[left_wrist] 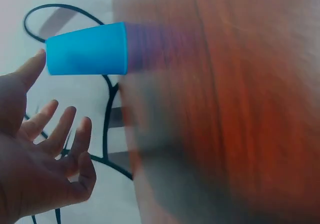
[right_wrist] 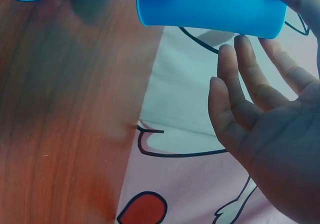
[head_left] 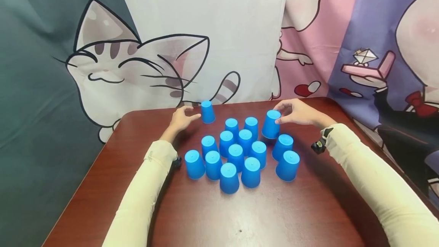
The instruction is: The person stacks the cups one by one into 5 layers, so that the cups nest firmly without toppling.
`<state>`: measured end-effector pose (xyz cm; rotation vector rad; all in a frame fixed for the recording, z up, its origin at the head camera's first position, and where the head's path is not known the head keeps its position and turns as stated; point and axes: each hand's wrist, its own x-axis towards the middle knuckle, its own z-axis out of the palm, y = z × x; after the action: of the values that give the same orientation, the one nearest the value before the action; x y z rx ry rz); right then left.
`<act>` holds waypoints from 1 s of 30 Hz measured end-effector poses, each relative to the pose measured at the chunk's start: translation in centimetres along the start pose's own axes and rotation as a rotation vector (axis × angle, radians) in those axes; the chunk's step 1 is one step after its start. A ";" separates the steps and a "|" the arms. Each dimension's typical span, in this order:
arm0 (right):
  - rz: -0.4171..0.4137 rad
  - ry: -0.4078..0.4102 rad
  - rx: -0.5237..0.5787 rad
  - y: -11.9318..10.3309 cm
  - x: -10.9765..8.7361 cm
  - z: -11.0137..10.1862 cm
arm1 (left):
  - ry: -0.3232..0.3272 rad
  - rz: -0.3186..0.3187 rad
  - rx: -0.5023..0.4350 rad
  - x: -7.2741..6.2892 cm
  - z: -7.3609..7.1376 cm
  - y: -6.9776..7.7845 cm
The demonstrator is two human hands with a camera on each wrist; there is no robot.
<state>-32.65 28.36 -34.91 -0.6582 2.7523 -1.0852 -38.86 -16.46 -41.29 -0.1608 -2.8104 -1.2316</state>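
Observation:
Upside-down blue plastic cups stand grouped on the table. My left hand (head_left: 183, 119) is beside a lone cup (head_left: 207, 112) near the far edge, its fingers spread and loosely bent with nothing between them. In the left wrist view, the thumb tip of that hand (left_wrist: 50, 159) appears right at the closed end of the cup (left_wrist: 87, 50). At the back right, my right hand (head_left: 295, 113) pinches another upside-down cup (head_left: 271, 125) near its closed end. The right wrist view has thumb and fingertips of the hand (right_wrist: 272, 119) on opposite sides of this cup (right_wrist: 210, 9).
Several cups, among them a front one (head_left: 229, 178), stand close together mid-table. Two cups, the nearer one (head_left: 287, 166) included, stand off to the right. Behind the brown wooden table (head_left: 219, 220) hangs a printed cloth (head_left: 247, 37) with cartoon figures.

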 end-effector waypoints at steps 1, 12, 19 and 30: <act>0.000 0.013 0.000 0.0 0.1 -0.1 | 0.011 0.008 -0.023 -0.3 -0.2 -0.1; 0.034 0.165 0.047 0.6 1.9 -0.1 | -0.093 0.160 -0.126 -4.5 -0.8 1.2; 0.098 0.231 0.057 -0.9 3.6 0.0 | -0.238 0.242 -0.126 -7.2 -1.4 3.3; 0.188 0.203 0.046 -3.6 7.8 0.2 | -0.512 0.328 0.005 -9.4 -1.0 5.3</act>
<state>-38.34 22.55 -32.26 -0.2899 2.8733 -1.2287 -28.82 -14.21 -37.75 -1.0264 -3.0025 -1.2426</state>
